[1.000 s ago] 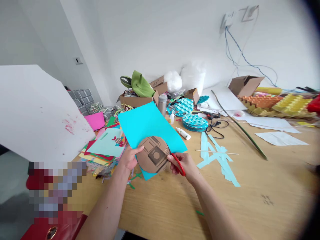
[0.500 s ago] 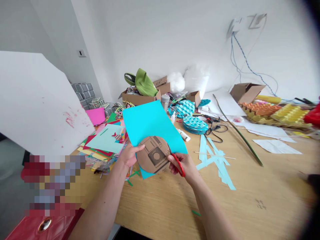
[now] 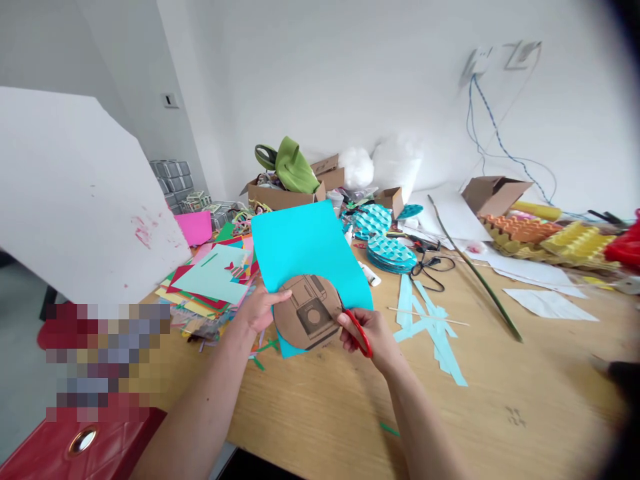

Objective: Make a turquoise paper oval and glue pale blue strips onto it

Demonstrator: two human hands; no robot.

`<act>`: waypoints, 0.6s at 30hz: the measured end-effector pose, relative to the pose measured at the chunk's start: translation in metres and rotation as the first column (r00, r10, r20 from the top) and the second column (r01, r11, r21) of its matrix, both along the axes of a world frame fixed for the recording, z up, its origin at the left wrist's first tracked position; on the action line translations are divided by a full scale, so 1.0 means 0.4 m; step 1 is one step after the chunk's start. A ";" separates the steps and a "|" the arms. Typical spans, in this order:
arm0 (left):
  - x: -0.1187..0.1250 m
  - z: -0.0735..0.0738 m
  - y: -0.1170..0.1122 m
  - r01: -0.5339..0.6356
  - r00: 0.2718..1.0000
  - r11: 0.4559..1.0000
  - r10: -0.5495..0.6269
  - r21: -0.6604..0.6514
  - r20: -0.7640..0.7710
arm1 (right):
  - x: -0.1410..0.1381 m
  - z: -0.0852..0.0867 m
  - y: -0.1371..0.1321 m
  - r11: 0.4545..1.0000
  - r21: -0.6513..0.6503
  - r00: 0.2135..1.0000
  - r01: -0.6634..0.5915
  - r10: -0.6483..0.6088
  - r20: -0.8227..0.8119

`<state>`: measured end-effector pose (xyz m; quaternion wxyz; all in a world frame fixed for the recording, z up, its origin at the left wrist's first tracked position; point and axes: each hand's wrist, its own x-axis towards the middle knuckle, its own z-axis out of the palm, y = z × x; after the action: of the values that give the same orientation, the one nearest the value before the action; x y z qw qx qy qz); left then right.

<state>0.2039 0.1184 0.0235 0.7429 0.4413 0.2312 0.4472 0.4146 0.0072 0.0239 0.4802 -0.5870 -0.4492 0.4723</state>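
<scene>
Two layers, a round brown cardboard disc (image 3: pixel 306 312) over a rectangular turquoise paper sheet (image 3: pixel 307 240), are pinched above the wooden worktop (image 3: pixel 310 407) by the left hand (image 3: pixel 257 310), presumably against slipping; the right hand (image 3: pixel 369 335) has fingers clamped on red-handled scissors (image 3: pixel 358 327).

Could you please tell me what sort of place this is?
Probably a craft workspace, judging by the red-handled scissors in the right hand, the pile of coloured paper and the light-blue strips.

The cardboard disc (image 3: pixel 306 313) looks matt, the plastic scissor handles (image 3: pixel 361 331) glossy.
</scene>
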 end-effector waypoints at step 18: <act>-0.009 0.006 -0.004 0.102 0.995 0.994 -0.102 -0.028 -0.004 | -0.006 0.008 -0.007 1.000 0.004 0.999 -0.001 0.001 0.036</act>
<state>0.2004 0.1168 0.0257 0.7702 0.4433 0.2163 0.4042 0.4122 0.0043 0.0270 0.4731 -0.5939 -0.4591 0.4611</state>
